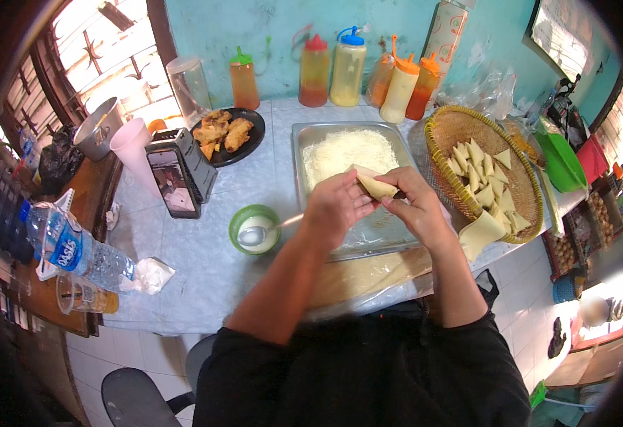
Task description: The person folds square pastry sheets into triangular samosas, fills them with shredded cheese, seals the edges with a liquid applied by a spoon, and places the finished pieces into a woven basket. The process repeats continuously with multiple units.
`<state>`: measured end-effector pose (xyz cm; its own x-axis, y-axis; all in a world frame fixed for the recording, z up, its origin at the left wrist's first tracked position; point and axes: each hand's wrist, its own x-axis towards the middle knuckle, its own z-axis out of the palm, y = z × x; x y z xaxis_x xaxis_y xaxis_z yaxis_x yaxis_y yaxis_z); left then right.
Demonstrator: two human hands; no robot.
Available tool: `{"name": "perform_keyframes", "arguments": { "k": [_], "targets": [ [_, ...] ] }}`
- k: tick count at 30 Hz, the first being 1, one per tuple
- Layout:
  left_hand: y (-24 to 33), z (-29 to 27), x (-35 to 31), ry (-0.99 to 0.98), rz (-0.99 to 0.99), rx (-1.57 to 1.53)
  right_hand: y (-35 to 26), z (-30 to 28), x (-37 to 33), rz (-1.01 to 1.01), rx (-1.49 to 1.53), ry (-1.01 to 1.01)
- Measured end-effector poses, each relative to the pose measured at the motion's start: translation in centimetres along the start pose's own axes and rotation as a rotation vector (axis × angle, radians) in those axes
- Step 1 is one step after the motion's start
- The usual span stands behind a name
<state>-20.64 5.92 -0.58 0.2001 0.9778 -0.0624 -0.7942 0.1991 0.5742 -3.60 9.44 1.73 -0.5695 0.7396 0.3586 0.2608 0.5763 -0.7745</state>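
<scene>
Over the near half of a metal tray (299,164), both my hands hold one pale pastry wrapper (377,186), folded into a small pointed parcel. My left hand (334,210) supports it from the left with bent fingers. On the right side, the fingers and thumb of my right hand (416,206) pinch its edge. Thin white shreds like noodles (343,151) fill the far part of the tray. To the right, a woven basket (461,193) holds several folded triangular pastries (496,188), and flat wrapper sheets (479,236) lie at its near edge.
Left of the tray stands a green bowl (235,226) of white paste with a spoon (253,235) in it. Beyond are a propped phone (174,181) and a black plate (254,135) of fried food. Several squeeze bottles (347,75) line the wall; a water bottle (76,245) is far left.
</scene>
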Motion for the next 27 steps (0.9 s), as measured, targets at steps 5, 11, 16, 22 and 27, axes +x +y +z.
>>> {"name": "perform_keyframes", "arguments": {
  "k": [5, 11, 16, 22, 27],
  "targets": [
    [-0.7, -0.6, 0.1, -0.087, 0.051, 0.100, 1.1, -0.2, -0.2, 0.175, 0.335, 0.118],
    [-1.0, -0.7, 0.6, -0.121, 0.050, 0.104, 1.0, 0.8, -0.7, -0.069, -0.026, 0.294],
    [-0.7, 1.1, -0.2, -0.183, 0.016, 0.162, 1.6, 1.3, -1.2, -0.076, -0.109, 0.363],
    [-2.3, 0.3, 0.3, -0.020, 0.080, 0.285, 1.4, 1.9, -1.9, -0.235, -0.498, 0.454],
    [-2.1, 0.2, 0.3, -0.040, 0.097, 0.424, -0.8, 1.9, -2.7, -0.299, -0.905, 0.286]
  ]
}}
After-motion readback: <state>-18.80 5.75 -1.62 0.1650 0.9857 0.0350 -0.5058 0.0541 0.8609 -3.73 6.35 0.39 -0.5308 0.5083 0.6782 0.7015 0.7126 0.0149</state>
